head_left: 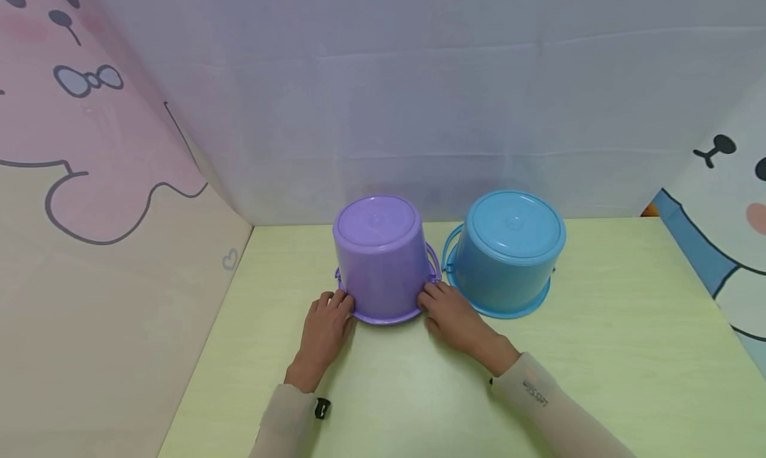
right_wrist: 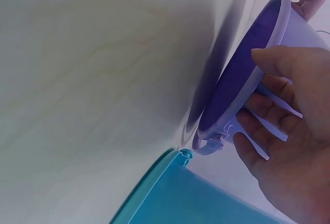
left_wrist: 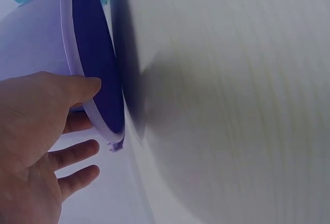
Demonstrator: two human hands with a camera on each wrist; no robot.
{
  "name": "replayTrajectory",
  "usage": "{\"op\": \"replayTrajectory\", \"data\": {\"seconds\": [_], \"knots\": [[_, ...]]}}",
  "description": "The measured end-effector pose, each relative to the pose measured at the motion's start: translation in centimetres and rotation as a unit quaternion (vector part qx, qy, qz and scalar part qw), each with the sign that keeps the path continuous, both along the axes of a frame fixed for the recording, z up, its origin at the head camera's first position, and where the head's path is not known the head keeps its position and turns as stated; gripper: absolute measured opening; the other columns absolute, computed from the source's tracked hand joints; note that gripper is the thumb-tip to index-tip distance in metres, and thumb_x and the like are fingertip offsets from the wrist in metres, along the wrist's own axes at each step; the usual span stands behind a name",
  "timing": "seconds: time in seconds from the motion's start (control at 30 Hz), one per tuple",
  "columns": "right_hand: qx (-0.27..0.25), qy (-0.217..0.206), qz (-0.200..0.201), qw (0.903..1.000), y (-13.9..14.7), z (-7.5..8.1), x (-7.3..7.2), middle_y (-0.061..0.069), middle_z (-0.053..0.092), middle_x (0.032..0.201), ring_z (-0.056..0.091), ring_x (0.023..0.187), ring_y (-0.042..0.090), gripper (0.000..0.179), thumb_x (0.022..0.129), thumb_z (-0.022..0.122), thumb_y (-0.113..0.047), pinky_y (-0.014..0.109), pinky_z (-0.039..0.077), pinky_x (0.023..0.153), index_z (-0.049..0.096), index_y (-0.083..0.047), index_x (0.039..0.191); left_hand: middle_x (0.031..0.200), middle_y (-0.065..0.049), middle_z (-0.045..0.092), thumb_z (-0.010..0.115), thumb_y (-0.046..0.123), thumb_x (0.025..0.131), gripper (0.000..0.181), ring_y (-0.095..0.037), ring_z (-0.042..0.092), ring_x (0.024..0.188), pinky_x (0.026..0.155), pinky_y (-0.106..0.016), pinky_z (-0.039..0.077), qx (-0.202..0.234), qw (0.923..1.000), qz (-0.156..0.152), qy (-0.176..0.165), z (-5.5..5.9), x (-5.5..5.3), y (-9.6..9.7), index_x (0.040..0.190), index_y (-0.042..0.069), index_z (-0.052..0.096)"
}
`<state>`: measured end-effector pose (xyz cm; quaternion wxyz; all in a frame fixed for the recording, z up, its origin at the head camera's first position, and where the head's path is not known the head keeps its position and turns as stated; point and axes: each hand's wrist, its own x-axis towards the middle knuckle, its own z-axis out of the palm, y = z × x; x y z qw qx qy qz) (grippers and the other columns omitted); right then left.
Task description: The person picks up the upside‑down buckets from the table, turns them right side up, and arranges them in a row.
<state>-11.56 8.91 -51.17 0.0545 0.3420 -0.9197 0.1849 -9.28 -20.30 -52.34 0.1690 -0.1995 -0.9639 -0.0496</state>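
An upside-down purple bucket is held between both hands, its near rim raised slightly off the table. The left hand pinches the rim at its left, thumb over the edge and at least one finger outside, as the left wrist view shows. On the other side, the right hand grips the rim with its thumb on the inner edge and fingers against the outer wall. Through the gap, the dark purple inside shows. Close by on the right stands an upside-down blue bucket, which neither hand touches.
Both buckets are on a pale yellow-green table. A plain whitish cloth hangs behind it. Cartoon-printed panels close in the left and right sides. The purple bucket's handle sits near the blue bucket's handle.
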Motion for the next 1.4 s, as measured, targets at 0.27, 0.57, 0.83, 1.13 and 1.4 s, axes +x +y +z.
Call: {"op": "replayTrajectory", "data": {"seconds": [0.27, 0.57, 0.83, 1.13, 1.4], "knots": [[-0.019, 0.025, -0.007, 0.9995, 0.1, 0.9, 0.2, 0.005, 0.058, 0.103, 0.056, 0.098, 0.027, 0.020, 0.089, 0.078, -0.004, 0.044, 0.052, 0.087, 0.064, -0.009, 0.102, 0.101, -0.008, 0.058, 0.085, 0.008, 0.087, 0.030, -0.035, 0.063, 0.108, 0.088, -0.049, 0.057, 0.033, 0.9994, -0.011, -0.002, 0.5, 0.1, -0.1, 0.096, 0.010, 0.056], [-0.042, 0.024, -0.025, 0.9985, 0.2, 1.4, 0.2, 0.004, 0.059, 0.102, 0.056, 0.099, 0.027, 0.024, 0.090, 0.084, -0.012, 0.044, 0.050, 0.086, 0.062, -0.011, 0.099, 0.101, -0.007, 0.058, 0.086, 0.005, 0.085, 0.030, -0.033, 0.064, 0.102, 0.087, -0.049, 0.057, 0.069, 0.9972, -0.028, 0.012, 1.3, 0.2, -0.1, 0.096, 0.009, 0.058], [-0.058, 0.035, -0.030, 0.9972, 0.5, 1.9, 0.3, 0.003, 0.059, 0.099, 0.056, 0.096, 0.025, 0.024, 0.090, 0.084, -0.013, 0.044, 0.050, 0.084, 0.061, -0.011, 0.096, 0.100, -0.006, 0.058, 0.086, 0.005, 0.085, 0.028, -0.029, 0.062, 0.092, 0.084, -0.048, 0.056, 0.093, 0.9948, -0.038, 0.018, 1.3, 0.4, -0.2, 0.095, 0.010, 0.060], [-0.090, 0.032, -0.035, 0.9948, 0.7, 2.1, 0.4, 0.003, 0.061, 0.101, 0.059, 0.096, 0.026, 0.025, 0.088, 0.087, -0.013, 0.047, 0.052, 0.086, 0.064, -0.011, 0.098, 0.102, -0.006, 0.061, 0.087, 0.006, 0.084, 0.028, -0.027, 0.063, 0.090, 0.081, -0.046, 0.056, 0.107, 0.9926, -0.043, 0.038, 1.4, 0.4, -0.3, 0.097, 0.008, 0.063], [-0.104, 0.031, -0.039, 0.9934, 0.9, 2.6, 0.5, 0.001, 0.062, 0.101, 0.061, 0.096, 0.026, 0.025, 0.087, 0.088, -0.014, 0.048, 0.054, 0.089, 0.065, -0.012, 0.099, 0.105, -0.006, 0.063, 0.089, 0.005, 0.082, 0.029, -0.026, 0.065, 0.087, 0.078, -0.045, 0.057, 0.137, 0.9881, -0.048, 0.051, 1.7, 0.5, -0.4, 0.099, 0.009, 0.065]]}}
